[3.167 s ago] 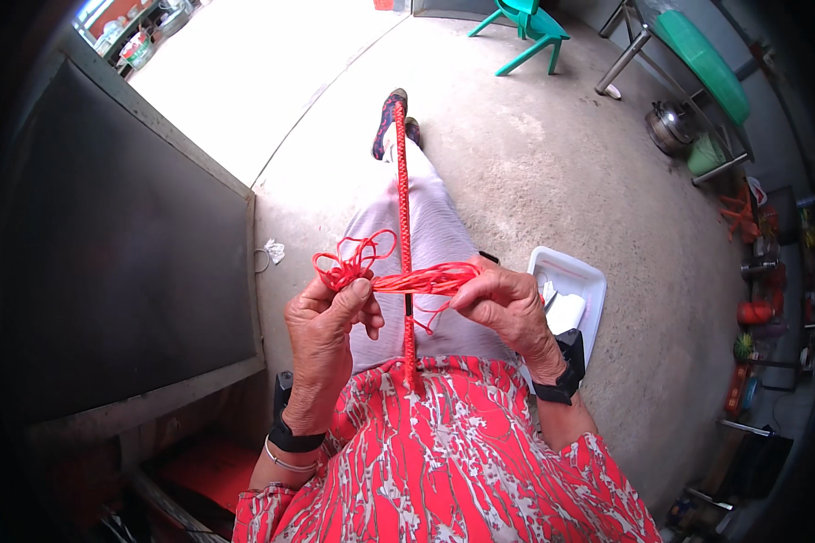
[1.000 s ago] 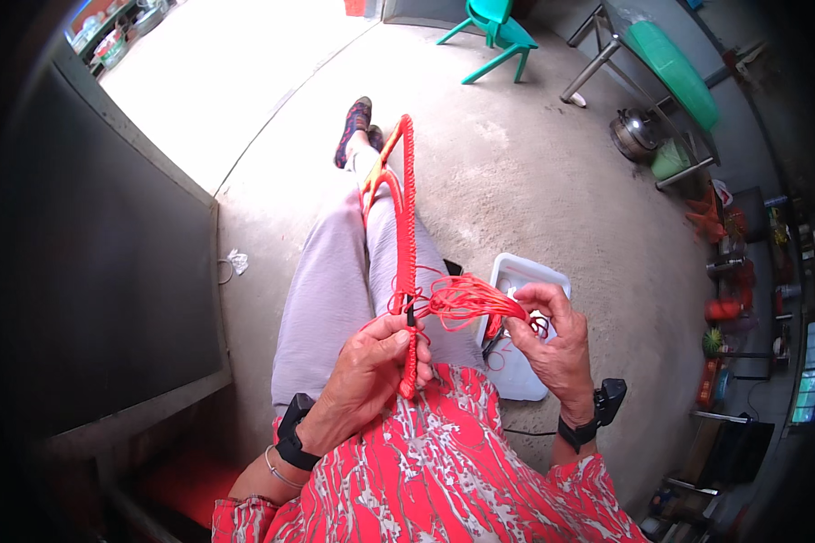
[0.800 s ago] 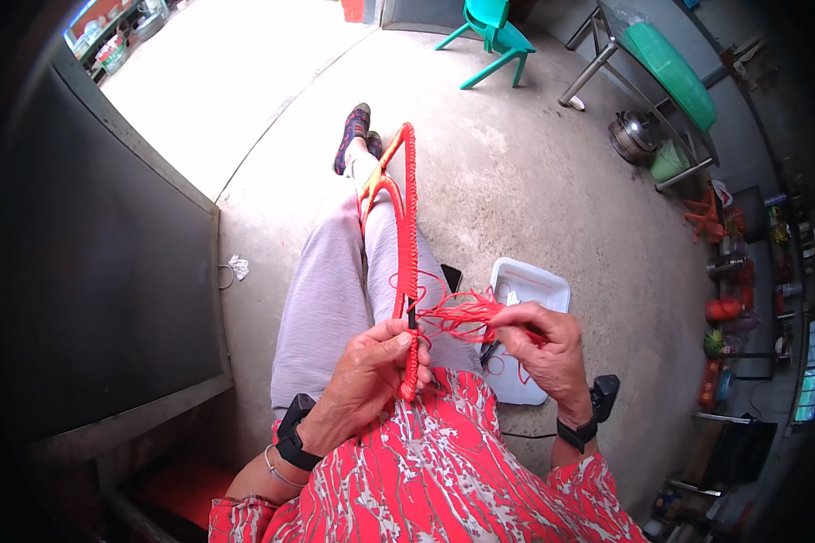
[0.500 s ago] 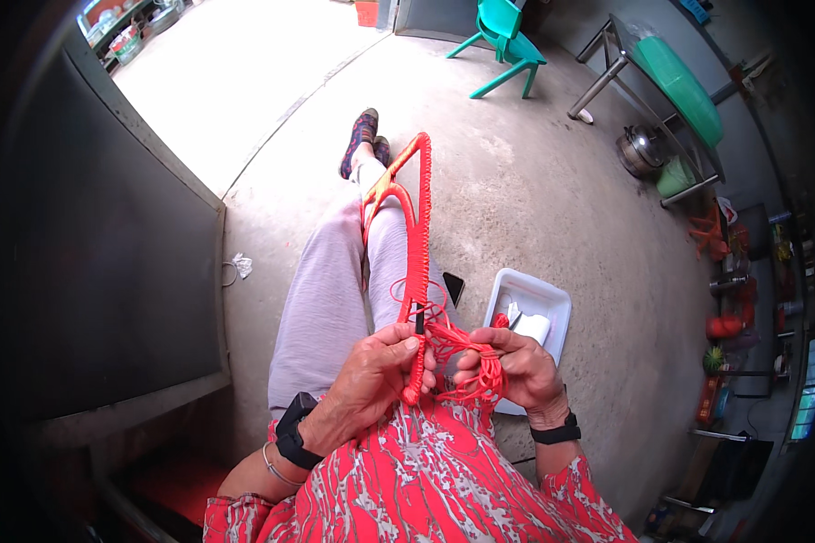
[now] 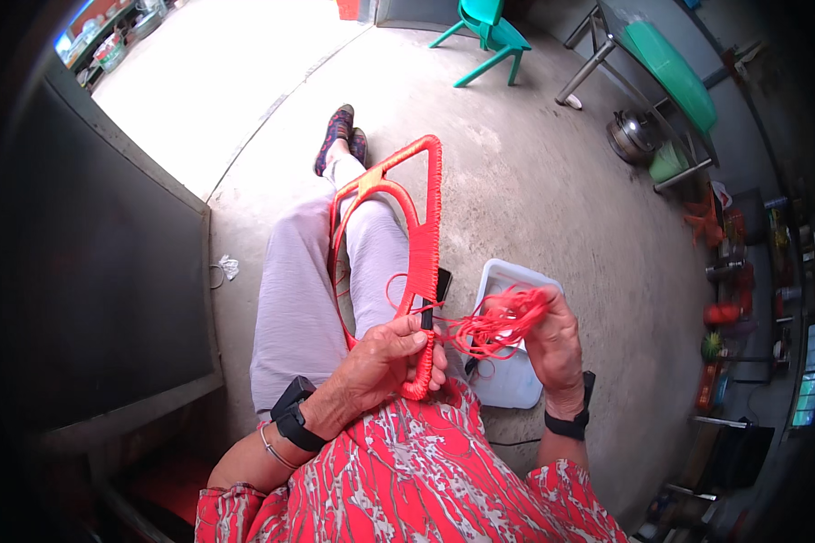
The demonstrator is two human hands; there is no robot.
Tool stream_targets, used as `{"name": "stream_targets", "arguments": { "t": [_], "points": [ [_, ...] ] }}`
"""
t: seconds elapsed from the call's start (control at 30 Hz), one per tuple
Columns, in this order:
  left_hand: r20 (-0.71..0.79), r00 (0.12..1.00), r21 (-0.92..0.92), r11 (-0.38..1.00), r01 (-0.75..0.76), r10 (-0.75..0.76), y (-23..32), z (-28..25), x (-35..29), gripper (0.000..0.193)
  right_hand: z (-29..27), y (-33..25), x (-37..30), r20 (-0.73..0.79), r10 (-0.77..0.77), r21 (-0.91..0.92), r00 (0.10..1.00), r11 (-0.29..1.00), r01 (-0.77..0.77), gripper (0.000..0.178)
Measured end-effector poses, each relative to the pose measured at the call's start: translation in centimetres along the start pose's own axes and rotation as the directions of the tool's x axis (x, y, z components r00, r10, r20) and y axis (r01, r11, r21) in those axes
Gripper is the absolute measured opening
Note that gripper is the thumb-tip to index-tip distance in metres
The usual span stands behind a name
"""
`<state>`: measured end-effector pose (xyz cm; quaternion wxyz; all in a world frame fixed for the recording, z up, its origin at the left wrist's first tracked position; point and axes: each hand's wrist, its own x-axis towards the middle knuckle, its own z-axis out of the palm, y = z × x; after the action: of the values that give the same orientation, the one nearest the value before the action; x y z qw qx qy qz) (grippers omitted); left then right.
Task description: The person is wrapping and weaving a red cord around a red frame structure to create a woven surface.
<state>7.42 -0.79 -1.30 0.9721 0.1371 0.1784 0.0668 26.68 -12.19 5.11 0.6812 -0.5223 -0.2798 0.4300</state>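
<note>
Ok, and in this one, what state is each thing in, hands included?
Left hand: closed on the frame
Right hand: closed on the cord
Frame: mostly wrapped in red, one short black stretch unwrapped
Cord: loose, bunched, uncut ends not discernible
Tray: open, on the floor
Chair: upright
Pot: on the floor, lid unclear

A red open frame (image 5: 423, 262), its right side closely wrapped and showing a short black stretch (image 5: 426, 313) low down, slants over your legs (image 5: 294, 299), held near its bottom in your left grip (image 5: 389, 355). Beside it, in your right grip (image 5: 558, 348), is a loose tangle of thin red cord (image 5: 505, 324), strands reaching toward the frame.
</note>
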Motion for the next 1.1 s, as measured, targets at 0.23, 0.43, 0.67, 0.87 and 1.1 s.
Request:
{"name": "stream_targets", "arguments": {
  "t": [0.23, 0.43, 0.67, 0.87, 1.1],
  "points": [
    [0.076, 0.997, -0.011, 1.0, -0.016, 0.016, -0.3, -0.3, 0.4, 0.026, -12.1, -8.5, -4.0, -0.425, 0.014, -0.007, 0.905, 1.0, -0.019, 0.024],
    [0.036, 0.999, -0.024, 0.999, -0.024, 0.025, -0.4, -0.4, 0.6, 0.023, -33.1, -12.0, -16.8, -0.832, -0.22, -0.357, 0.509, 0.915, -0.189, 0.024],
    [-0.077, 0.994, 0.069, 0.995, -0.066, 0.072, -0.3, 0.8, 0.0, 0.027, -17.3, 4.1, -9.7, -0.735, 0.163, 0.112, 0.658, 0.987, -0.119, 0.031],
    [-0.103, 0.992, 0.074, 0.995, -0.06, 0.068, -0.1, 1.4, -0.7, 0.026, -0.7, 8.5, -1.3, 0.169, 0.419, 0.507, 0.892, 0.739, -0.443, 0.045],
    [-0.083, 0.987, 0.135, 0.983, -0.127, 0.138, -0.5, 1.4, -1.4, 0.03, 1.8, 5.0, -2.8, 0.057, 0.509, 0.086, 0.859, 0.854, -0.512, 0.028]
  ]
}}
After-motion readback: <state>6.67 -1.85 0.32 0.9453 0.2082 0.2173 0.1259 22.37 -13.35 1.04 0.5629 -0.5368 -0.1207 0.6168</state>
